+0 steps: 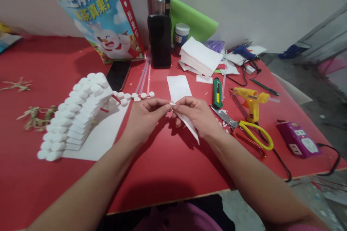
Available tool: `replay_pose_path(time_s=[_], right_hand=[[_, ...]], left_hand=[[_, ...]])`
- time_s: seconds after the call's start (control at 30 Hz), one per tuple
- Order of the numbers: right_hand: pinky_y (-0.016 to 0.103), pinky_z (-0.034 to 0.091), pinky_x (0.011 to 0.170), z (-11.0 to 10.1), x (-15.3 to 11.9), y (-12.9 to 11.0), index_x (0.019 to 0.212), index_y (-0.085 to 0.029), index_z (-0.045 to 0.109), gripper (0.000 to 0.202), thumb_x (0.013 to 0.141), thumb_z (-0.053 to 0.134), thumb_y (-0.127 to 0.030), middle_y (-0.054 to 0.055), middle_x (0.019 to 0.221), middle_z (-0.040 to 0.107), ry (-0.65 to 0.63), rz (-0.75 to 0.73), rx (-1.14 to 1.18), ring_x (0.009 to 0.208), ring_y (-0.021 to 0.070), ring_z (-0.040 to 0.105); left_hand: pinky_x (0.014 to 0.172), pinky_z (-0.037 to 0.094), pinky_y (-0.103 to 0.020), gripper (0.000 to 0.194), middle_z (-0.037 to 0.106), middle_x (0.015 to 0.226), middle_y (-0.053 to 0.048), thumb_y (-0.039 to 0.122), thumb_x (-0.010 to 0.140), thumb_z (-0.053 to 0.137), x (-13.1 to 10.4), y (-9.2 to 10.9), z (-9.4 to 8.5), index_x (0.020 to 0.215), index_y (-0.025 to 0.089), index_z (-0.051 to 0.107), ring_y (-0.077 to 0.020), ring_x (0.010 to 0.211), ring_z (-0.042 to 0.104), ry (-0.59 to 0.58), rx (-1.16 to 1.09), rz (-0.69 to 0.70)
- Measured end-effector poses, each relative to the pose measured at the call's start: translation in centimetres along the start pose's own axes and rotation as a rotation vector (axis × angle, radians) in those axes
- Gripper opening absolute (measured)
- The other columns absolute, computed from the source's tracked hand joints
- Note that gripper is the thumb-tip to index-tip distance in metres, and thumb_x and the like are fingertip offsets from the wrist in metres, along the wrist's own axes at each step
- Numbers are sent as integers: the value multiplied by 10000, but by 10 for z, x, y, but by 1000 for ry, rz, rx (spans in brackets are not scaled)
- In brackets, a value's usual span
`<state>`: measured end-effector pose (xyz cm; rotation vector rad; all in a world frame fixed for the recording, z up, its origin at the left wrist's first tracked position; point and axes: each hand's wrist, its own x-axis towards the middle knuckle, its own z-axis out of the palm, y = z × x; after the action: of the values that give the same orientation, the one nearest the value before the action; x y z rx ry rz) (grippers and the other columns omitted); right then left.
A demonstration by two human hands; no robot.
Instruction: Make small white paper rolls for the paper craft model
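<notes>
My left hand [148, 116] and my right hand [197, 115] meet over the middle of the red table. Their fingertips pinch a small white piece [172, 104] between them, mostly covered by the thumbs. A white paper strip [193, 130] slants down from under my right hand. Beyond the fingers lies a flat white strip [179, 87]. Small white discs [135, 96] sit just past my left hand. Further left, a curved stepped structure of folded white paper topped with white discs [73, 106] stands on a white sheet [105, 135].
Yellow-handled scissors [253, 134], a green cutter [217, 92] and a yellow glue gun [252, 103] lie right of my hands. A purple power box [298, 140] trails a cable. Behind stand a phone [159, 41], a jar [181, 36] and a paper stack [200, 57].
</notes>
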<state>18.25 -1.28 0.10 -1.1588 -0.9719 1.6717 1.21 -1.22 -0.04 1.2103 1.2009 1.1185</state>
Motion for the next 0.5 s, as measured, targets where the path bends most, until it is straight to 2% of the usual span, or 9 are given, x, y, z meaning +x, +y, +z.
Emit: replay_pose_path(time_s=[0.07,0.13,0.3,0.4,0.5], right_hand=[[225,538,438,5,-3,2,760,-189,668,184,803,831,-262,-18,593,697,74,-53,-59,470,125,645],[215,532,442,10,-6,3,775,-184,666,195,796,840,-269,-26,608,702,120,-110,-102,480,124,661],[216,540,474,12,-10,2,816,-165,693,198,835,810,-323,-15,661,723,119,-196,-154,503,122,691],[230,549,498,7,-10,1,837,-163,708,205,843,811,-340,-6,658,725,110,-225,-181,517,132,702],[244,550,523,2,-11,-1,847,-166,709,194,875,792,-339,3,677,735,103,-280,-242,538,140,712]], left_hand=[[771,567,-347,34,795,808,-40,206,834,796,-2,-2,3,820,205,827,-195,770,716,65,135,158],[779,562,-334,90,792,823,-35,160,873,749,-3,-6,6,824,200,813,-184,788,718,120,253,339],[794,579,-324,147,790,882,-59,115,949,673,-5,-17,9,909,176,801,-180,838,724,172,451,713],[834,597,-347,147,808,965,-92,126,963,670,-6,-20,10,972,170,810,-198,895,741,156,474,790],[854,601,-343,135,820,982,-89,144,959,694,-5,-16,8,967,183,822,-198,918,752,111,383,721]])
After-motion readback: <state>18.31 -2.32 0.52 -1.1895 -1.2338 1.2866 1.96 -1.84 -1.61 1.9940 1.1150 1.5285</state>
